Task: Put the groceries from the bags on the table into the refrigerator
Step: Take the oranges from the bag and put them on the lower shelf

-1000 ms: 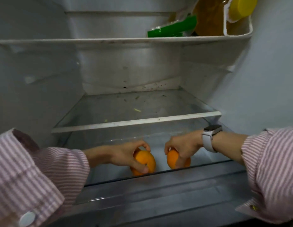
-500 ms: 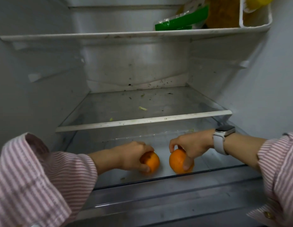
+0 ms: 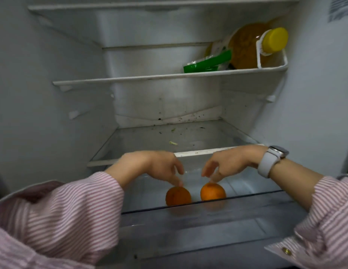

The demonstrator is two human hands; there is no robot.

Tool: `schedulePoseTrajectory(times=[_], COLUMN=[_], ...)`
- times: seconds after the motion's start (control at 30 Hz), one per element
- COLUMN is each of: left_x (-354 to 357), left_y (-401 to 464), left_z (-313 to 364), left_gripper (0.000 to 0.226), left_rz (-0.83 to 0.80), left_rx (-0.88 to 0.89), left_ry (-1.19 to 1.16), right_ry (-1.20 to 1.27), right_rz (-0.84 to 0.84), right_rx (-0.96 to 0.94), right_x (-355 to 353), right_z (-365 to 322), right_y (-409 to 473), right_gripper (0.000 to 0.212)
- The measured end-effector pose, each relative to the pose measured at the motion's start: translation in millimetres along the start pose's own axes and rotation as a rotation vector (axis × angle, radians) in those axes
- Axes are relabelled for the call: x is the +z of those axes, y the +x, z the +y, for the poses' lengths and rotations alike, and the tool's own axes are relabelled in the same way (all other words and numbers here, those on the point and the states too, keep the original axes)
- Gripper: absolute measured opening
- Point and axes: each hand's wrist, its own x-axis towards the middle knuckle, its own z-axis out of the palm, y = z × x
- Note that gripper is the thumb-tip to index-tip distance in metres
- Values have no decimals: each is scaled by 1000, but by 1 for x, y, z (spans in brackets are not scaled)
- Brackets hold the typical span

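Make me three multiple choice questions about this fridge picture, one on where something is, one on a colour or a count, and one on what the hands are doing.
1. Where do the oranges lie?
A. top shelf
B. bottom drawer
C. door rack

2. What colour is the bottle's cap?
A. yellow
B. red
C. white

3. What are the hands doing?
A. gripping both oranges
B. holding the bottle
C. open above the oranges

Answers:
1 B: the left orange and right orange sit side by side in the clear drawer.
2 A: the bottle on the upper shelf has a yellow cap.
3 C: the left hand and right hand have loose fingers, fingertips at most brushing the fruit.
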Motion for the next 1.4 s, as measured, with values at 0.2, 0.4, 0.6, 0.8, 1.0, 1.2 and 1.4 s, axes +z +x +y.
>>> schedulePoseTrajectory(times=[0.2, 0.4, 0.6, 0.8, 1.0, 1.2, 1.4], left_x=[-9, 77, 238, 383, 484, 542, 572], left_y=[-64, -146, -232, -354, -524, -716, -874], left_z=[4, 43, 79, 114, 109, 113, 102], left_gripper=[36, 37, 39, 37, 40, 43, 39], left_rz=[857, 1477, 1250, 887, 702, 665, 748], left_rx=[-151, -270, -549, -835, -1272, -1566, -1776], left_ry=[-212, -170, -140, -394, -380, -336, -289], right_ry=[236, 418, 481, 375, 264, 255, 245], right_rz=[732, 1338, 1186, 583, 219, 151, -75], right_rx=[-249, -577, -693, -709, -867, -1071, -1208], right_x=[0, 86, 227, 390, 497, 584, 645], right_z=[-37, -84, -117, -190, -324, -509, -659], right_y=[-44, -67, -88, -112, -153, -224, -287], right_gripper=[28, 30, 34, 48, 38, 29, 34])
